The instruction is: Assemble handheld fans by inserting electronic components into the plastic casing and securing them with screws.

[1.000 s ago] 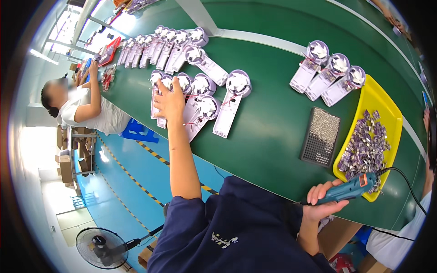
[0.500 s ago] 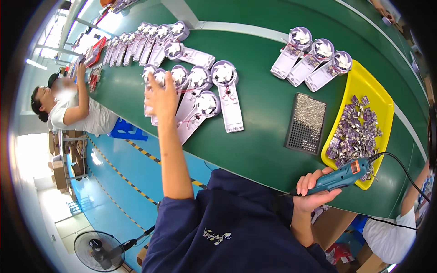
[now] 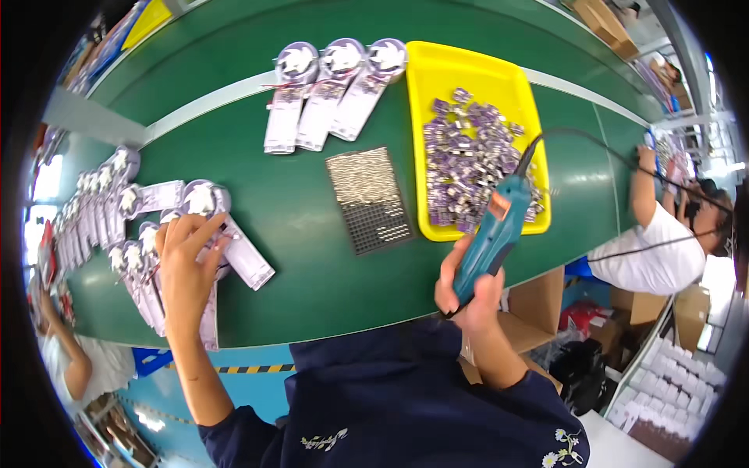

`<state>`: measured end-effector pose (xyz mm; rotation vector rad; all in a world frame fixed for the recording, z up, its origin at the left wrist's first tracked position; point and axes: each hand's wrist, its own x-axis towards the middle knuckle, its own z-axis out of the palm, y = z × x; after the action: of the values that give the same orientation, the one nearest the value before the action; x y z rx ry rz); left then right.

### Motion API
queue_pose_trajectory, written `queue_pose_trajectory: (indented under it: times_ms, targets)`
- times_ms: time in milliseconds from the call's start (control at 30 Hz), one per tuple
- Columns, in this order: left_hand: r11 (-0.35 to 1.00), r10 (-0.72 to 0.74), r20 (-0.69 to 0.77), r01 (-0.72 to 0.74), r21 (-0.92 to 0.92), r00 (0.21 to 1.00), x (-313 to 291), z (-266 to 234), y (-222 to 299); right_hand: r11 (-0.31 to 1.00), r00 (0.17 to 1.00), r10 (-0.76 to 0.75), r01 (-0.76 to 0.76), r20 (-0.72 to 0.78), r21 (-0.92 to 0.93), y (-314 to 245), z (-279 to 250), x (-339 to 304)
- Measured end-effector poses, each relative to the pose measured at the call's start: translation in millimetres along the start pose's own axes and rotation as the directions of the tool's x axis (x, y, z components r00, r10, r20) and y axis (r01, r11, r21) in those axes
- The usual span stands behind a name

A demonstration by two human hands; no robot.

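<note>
My left hand point(image 3: 186, 261) is at the left, fingers and thumb curled over the round head of a pale lilac handheld fan housing point(image 3: 209, 324); the hand hides much of this piece. Beside it lies another such housing point(image 3: 248, 261) with a white impeller, its handle slanting towards me. More fan housings point(image 3: 144, 292) fan out left of the hand. In my right hand point(image 3: 472, 292) is a teal electric screwdriver point(image 3: 491, 238), its corded end tilted up over the yellow tray and its tip pointing down towards me. The tip is hardly visible.
A yellow tray point(image 3: 417, 156) holds many small purple circuit boards point(image 3: 476, 156). Left of it lies a black screw tray point(image 3: 367, 199) with silver screws. Three fan housings point(image 3: 335, 93) lie farther back, and a long row point(image 3: 90, 203) stretches left. A black cord point(image 3: 593, 136) runs right. Co-workers sit at both sides.
The view has swung right. My left hand has shifted right across the housings, and its spread fingers have curled over one. The screwdriver has turned more upright in my right hand.
</note>
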<state>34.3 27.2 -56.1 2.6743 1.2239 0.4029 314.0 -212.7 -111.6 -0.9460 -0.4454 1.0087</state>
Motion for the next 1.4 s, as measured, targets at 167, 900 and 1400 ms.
queue_pose_trajectory:
  times_ms: [167,900,1400]
  targets:
    - [0.992,0.11,-0.042,-0.112,-0.064,0.993,20,17,3,0.524,0.969,-0.233,0.05,-0.086,-0.851,-73,-17,63]
    - [0.912,0.027,-0.311,-0.151,-0.382,0.95,-52,75,88,-0.182,0.975,-0.175,0.106,0.138,-0.978,-57,12,134]
    - [0.669,-0.336,-0.106,0.158,-0.726,0.936,-68,103,87,0.103,0.758,0.357,0.549,0.546,-0.83,-7,102,71]
